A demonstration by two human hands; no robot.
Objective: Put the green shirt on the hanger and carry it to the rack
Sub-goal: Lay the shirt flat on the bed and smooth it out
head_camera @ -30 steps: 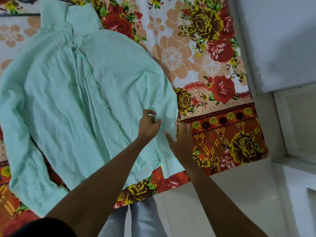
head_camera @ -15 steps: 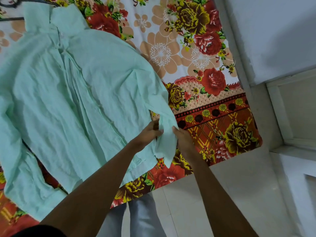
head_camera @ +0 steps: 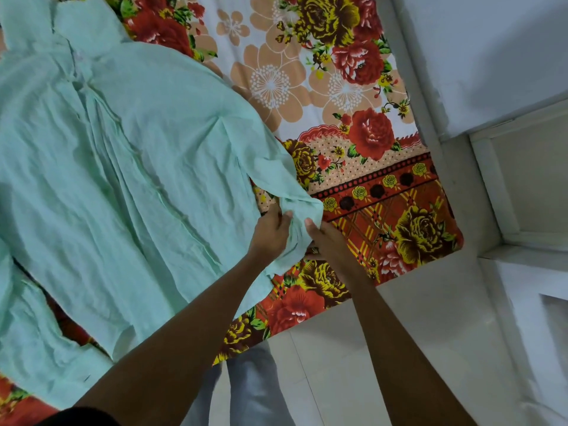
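The green shirt (head_camera: 132, 167) lies spread flat on a flowered bedsheet (head_camera: 353, 133), collar toward the top left. Its right sleeve runs down to the cuff near the bed's front edge. My left hand (head_camera: 272, 230) pinches the sleeve cuff from the left side. My right hand (head_camera: 325, 238) holds the same cuff from the right, fingers under the cloth. The other sleeve lies along the bottom left. No hanger shows in this frame; the shirt's collar reaches the top edge.
The bed's front edge borders a pale tiled floor (head_camera: 399, 333). My legs in grey trousers (head_camera: 246, 388) stand against the bed. A white wall (head_camera: 491, 56) and a white recessed frame (head_camera: 528, 186) close off the right side.
Both hands have lifted the right sleeve's cuff off the shirt body and drawn it outward to the right. The view has shifted slightly, so the hanger at the top left has left the frame.
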